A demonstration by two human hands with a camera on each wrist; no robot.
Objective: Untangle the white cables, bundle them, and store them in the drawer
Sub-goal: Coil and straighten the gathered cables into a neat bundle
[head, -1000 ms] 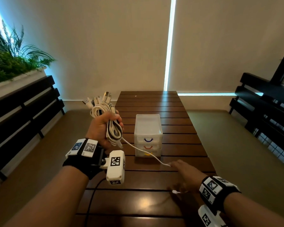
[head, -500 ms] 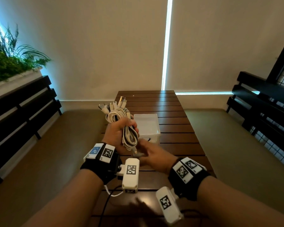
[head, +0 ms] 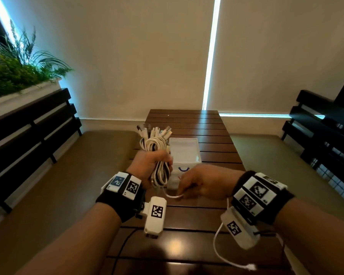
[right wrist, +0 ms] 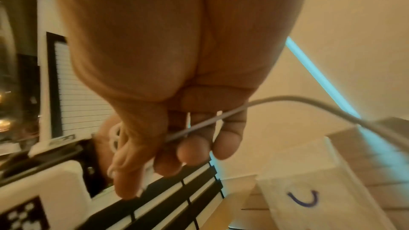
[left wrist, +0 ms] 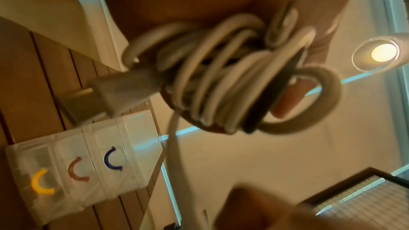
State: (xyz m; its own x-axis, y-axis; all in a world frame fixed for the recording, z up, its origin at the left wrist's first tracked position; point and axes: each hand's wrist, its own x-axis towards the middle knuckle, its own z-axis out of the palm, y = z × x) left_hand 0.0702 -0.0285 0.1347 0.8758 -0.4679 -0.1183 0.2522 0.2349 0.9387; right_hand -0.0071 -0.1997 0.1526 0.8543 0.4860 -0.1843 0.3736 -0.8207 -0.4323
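Observation:
My left hand (head: 153,165) grips a bundle of looped white cables (head: 154,144) upright above the wooden table (head: 216,139), plug ends fanned out at the top. In the left wrist view the cable loops (left wrist: 219,80) fill my curled fingers, with a USB plug sticking out. My right hand (head: 195,185) pinches a loose white cable (head: 172,196) that runs from the bundle; its tail (head: 226,261) hangs below my wrist to a small plug. The right wrist view shows that loose cable (right wrist: 205,123) between thumb and fingers. A clear three-drawer unit (head: 185,153) stands just behind both hands.
The drawer unit (left wrist: 84,163) has blue, brown and yellow handles, all drawers pushed in. Dark slatted benches (head: 32,132) flank the table on both sides. A planter with green plants (head: 14,76) sits at upper left. A black camera lead (head: 123,245) lies on the near table.
My right hand came off the table, rose to the bundle and took hold of the loose cable. My left hand moved the bundle rightward, in front of the drawer unit.

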